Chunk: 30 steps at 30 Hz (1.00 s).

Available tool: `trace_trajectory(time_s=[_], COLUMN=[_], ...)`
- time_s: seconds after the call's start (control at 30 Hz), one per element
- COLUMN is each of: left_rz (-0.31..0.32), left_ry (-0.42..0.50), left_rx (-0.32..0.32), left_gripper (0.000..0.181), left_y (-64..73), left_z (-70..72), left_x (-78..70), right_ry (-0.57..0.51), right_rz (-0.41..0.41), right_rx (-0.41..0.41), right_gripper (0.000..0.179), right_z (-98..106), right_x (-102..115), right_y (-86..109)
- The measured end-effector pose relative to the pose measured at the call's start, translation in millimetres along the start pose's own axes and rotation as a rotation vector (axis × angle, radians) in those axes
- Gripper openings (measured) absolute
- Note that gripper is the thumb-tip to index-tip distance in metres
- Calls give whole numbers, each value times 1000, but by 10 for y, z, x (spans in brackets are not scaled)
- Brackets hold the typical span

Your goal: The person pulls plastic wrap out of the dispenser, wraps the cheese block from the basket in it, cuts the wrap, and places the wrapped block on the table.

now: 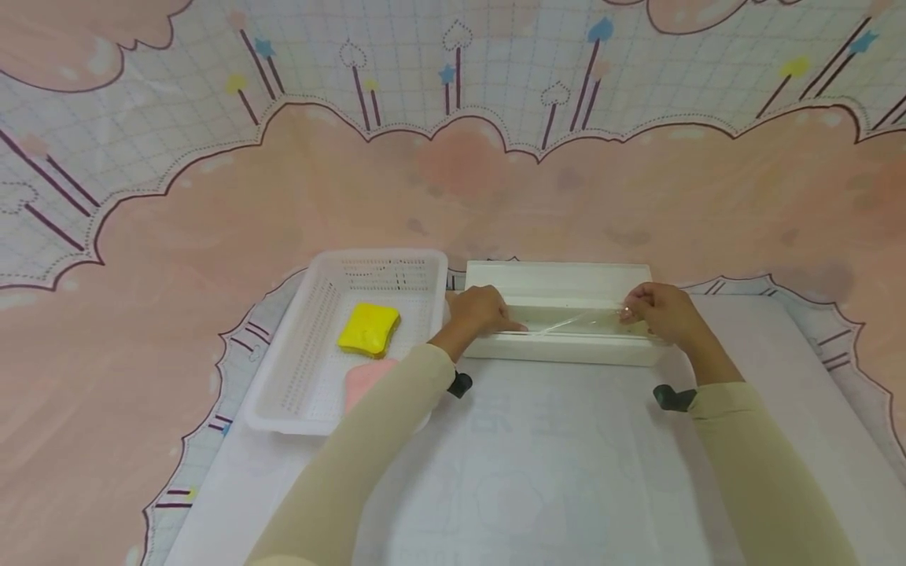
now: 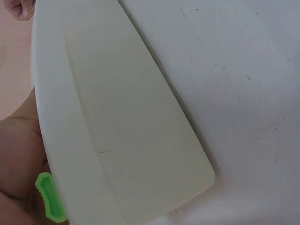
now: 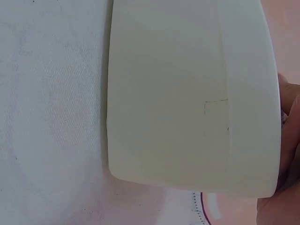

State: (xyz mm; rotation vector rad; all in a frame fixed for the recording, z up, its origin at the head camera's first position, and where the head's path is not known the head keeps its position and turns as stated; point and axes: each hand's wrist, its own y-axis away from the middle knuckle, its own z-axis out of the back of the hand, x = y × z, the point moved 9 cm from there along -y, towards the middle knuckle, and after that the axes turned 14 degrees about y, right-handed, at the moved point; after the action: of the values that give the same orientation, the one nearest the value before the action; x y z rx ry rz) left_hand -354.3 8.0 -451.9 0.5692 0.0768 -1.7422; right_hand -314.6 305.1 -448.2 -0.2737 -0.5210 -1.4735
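Note:
A long white cling film dispenser (image 1: 566, 350) lies across the table with its lid (image 1: 559, 279) raised at the back. My right hand (image 1: 661, 310) pinches the edge of the clear cling film (image 1: 580, 321) over the dispenser's right end. The film shows as a slanting, shiny strip across the opening. At the left end, my left hand (image 1: 481, 309) has one finger reaching along the inside of the opening; its other fingers are mostly hidden. The left wrist view shows a bright green piece (image 2: 51, 197) between that hand and the dispenser's wall.
Left of the dispenser stands a white plastic basket (image 1: 283, 393) with perforated sides. In it lie a yellow sponge-like block (image 1: 370, 328) and a pink one (image 1: 364, 383), partly covered by my left sleeve. A white cloth (image 1: 538, 472) covers the table; behind hangs a patterned pink curtain (image 1: 354, 196).

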Motion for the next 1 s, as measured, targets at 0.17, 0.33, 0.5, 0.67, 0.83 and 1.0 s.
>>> trace_trajectory(time_s=[0.17, 0.33, 0.5, 0.67, 0.83, 1.0], left_rz=[13, 31, 3, -18, -10, -9], left_ry=[-13, -24, -30, -33, -43, -47], left_rx=[28, 63, 102, 126, 158, 143], left_gripper=[38, 40, 35, 39, 49, 49], left_y=[-12, -10, -3, -24, -44, -34], left_z=[-18, -1, 1, -17, -52, -48], left_x=[-19, -36, -69, -71, -52, -61], right_ry=[-2, -14, -13, -5, 8, 8], right_rz=[-10, 1, -11, -18, -25, -13], right_rx=[2, -4, -7, -10, -4, -11], right_gripper=[33, 33, 32, 32, 32, 32], right_z=[9, 15, 28, 23, 9, 8], right_x=[-24, -10, 3, -6, -30, -35], right_y=[-8, -1, 14, 21, 2, -12])
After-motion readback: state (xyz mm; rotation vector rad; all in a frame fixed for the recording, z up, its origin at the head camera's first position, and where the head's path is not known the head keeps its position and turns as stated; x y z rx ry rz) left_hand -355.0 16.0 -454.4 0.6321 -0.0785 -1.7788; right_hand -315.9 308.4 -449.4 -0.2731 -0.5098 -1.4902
